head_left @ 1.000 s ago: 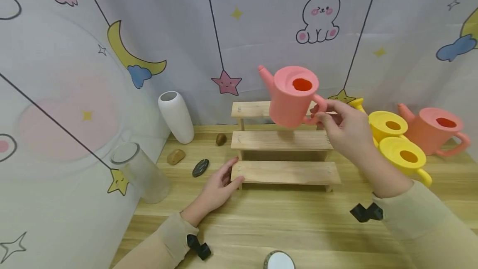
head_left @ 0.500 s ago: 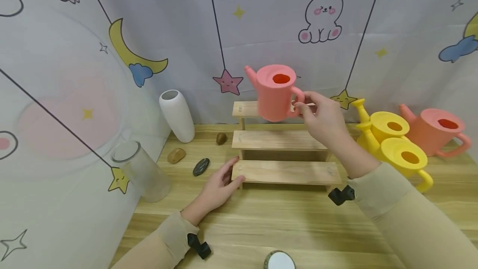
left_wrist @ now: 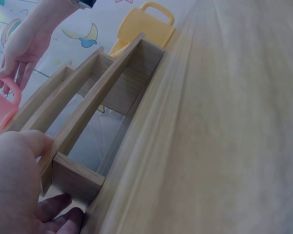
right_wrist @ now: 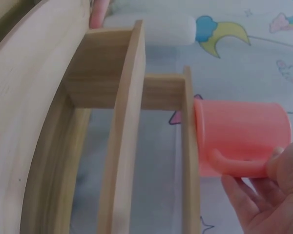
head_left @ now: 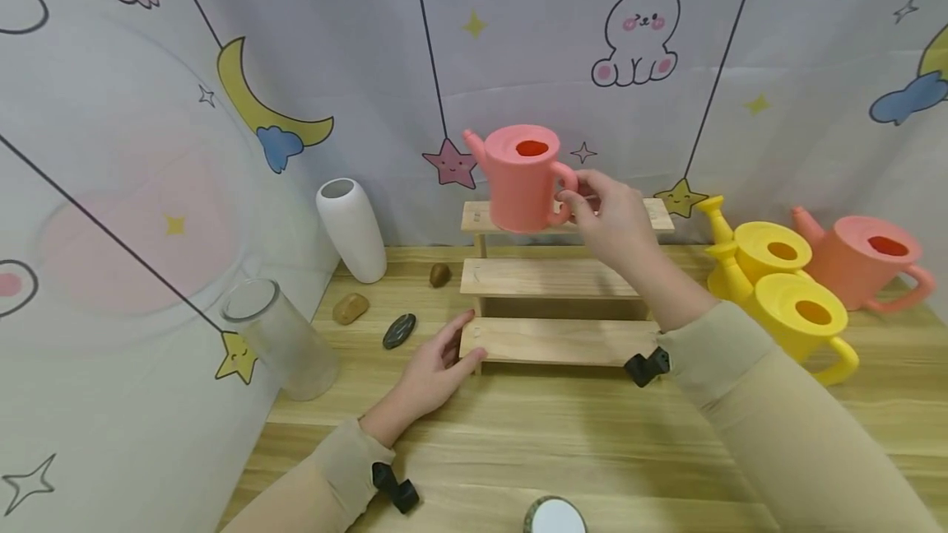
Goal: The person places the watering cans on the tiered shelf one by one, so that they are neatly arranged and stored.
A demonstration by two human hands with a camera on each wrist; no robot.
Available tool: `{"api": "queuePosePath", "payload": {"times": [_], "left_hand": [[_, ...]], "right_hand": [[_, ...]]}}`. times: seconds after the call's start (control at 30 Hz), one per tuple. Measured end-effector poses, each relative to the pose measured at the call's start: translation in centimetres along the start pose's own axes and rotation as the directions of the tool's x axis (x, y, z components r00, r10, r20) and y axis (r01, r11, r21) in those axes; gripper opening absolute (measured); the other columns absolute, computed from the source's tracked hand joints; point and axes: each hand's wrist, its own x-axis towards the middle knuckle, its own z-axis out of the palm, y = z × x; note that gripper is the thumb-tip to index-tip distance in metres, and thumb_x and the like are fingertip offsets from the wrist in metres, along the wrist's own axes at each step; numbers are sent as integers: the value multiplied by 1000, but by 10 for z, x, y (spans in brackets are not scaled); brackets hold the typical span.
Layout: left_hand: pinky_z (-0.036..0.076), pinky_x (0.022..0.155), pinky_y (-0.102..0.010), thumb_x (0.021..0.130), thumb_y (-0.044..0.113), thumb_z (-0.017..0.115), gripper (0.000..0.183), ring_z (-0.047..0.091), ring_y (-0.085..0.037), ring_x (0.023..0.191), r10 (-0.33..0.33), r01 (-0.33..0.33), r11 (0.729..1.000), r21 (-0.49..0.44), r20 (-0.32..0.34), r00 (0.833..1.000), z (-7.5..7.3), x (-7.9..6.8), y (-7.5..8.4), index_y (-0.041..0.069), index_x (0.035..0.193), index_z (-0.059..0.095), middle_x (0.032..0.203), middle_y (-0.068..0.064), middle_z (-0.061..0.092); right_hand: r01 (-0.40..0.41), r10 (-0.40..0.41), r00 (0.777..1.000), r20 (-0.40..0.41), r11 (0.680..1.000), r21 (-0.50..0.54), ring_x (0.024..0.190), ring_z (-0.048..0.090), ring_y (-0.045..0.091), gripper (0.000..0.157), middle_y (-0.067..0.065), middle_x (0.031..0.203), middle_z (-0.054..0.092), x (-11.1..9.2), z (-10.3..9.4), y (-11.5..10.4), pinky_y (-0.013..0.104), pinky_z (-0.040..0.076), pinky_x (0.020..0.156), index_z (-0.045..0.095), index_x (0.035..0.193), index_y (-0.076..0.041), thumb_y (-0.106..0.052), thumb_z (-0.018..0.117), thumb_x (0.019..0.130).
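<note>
My right hand pinches the handle of a pink watering can, thumb and fingers around it. The can is upright at the left part of the top step of a three-step wooden stand, spout to the left. In the right wrist view the can's base is at the top board; whether it touches or hovers just above I cannot tell. At the stand's lower left end, my left hand holds the bottom step. The left wrist view has its thumb on the board and the fingers curled by the leg.
Two yellow watering cans and another pink watering can stand right of the stand. Leftward are a white vase, a frosted glass vase and three stones. A round white-topped object is at the front edge.
The right hand has carried the pink watering can leftward along the top step, with its spout still pointing left. My left hand has stayed on the stand.
</note>
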Motion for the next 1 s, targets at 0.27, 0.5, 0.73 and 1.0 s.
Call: {"api": "queuePosePath", "payload": {"times": [0.27, 0.5, 0.73, 1.0], "left_hand": [[48, 115, -37, 100, 39, 67, 68, 51, -21, 143, -3, 3, 1000, 8, -8, 1000, -1, 1, 1, 26, 159, 35, 158, -8, 47], [45, 116, -39, 100, 40, 67, 69, 48, -22, 145, 0, 0, 1000, 10, -7, 1000, -2, 2, 2, 26, 159, 36, 160, -8, 44], [46, 116, -37, 99, 45, 66, 69, 49, -19, 145, -8, 9, 1000, 29, -12, 1000, -2, 0, 1, 28, 159, 36, 161, -5, 44], [44, 117, -37, 99, 47, 65, 67, 44, -19, 148, -16, 17, 998, 63, -23, 1000, 0, -1, -1, 30, 158, 37, 164, 1, 40]], "right_hand": [[-3, 4, 1000, -5, 1000, 14, 102, 69, 22, 34, 4, 116, 71, 11, 9, -6, 33, 59, 74, 62, 134, -15, -31, 60, 104], [-30, 30, 1000, -8, 1000, 10, 103, 67, 23, 34, 6, 115, 70, 14, 14, -8, 38, 61, 78, 63, 133, -16, -33, 59, 104], [-39, 39, 999, -9, 999, 16, 104, 66, 24, 33, 4, 114, 70, 12, 16, -7, 37, 60, 78, 63, 132, -16, -34, 60, 104], [-55, 54, 998, 17, 996, 64, 118, 67, 25, 38, 5, 127, 68, 7, 16, -1, 45, 62, 94, 60, 136, -17, -37, 60, 104]]}}
